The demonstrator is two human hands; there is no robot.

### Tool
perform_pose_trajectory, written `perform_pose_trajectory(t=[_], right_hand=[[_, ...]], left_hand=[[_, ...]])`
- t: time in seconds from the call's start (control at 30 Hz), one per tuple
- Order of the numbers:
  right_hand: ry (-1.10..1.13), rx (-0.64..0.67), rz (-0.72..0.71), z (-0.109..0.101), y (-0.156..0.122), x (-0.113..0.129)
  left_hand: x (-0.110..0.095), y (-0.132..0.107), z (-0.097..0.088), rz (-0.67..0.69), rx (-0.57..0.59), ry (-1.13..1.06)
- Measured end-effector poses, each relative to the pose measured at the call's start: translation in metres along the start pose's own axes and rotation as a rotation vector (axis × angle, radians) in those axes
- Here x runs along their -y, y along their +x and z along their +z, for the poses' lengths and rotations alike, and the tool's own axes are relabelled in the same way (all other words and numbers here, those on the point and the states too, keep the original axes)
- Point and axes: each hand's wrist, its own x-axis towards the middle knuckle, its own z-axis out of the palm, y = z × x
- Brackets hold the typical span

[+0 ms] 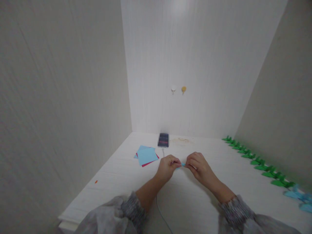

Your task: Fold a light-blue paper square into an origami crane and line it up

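Observation:
Over the white table (117,188), my left hand (167,168) and my right hand (198,166) meet with fingers pinched on a small piece of light blue paper (182,165). Only a sliver of the paper shows between the fingertips; the rest is hidden by the fingers. Both hands hover just above the tabletop at its middle. A stack of light blue paper sheets (147,155) with a red sheet under it lies a little to the left and behind my left hand.
A phone (163,140) lies at the back, its white cable (161,211) running toward me. Folded green paper shapes (255,161) line the right wall, followed by light blue ones (296,194). Two wall hooks (178,89) hang ahead. A red scrap (96,182) lies left.

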Motion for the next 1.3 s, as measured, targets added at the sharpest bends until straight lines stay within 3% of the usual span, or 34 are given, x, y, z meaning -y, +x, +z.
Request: perform_pose_trajectory(t=[0.47, 0.9, 1.3], right_hand=[[0.000, -0.005, 0.013, 0.0004, -0.0005, -0.0027], [-0.065, 0.025, -0.023, 0.0031, 0.0014, -0.0012], [-0.146, 0.066, -0.051, 0.0037, 0.0021, 0.0010]], left_hand=[[-0.0015, 0.0005, -0.0045, -0.013, -0.053, -0.002], [0.0007, -0.0003, -0.0025, 0.062, -0.025, 0.049], [-0.0018, -0.0004, -0.0028, 0.033, -0.019, 0.038]])
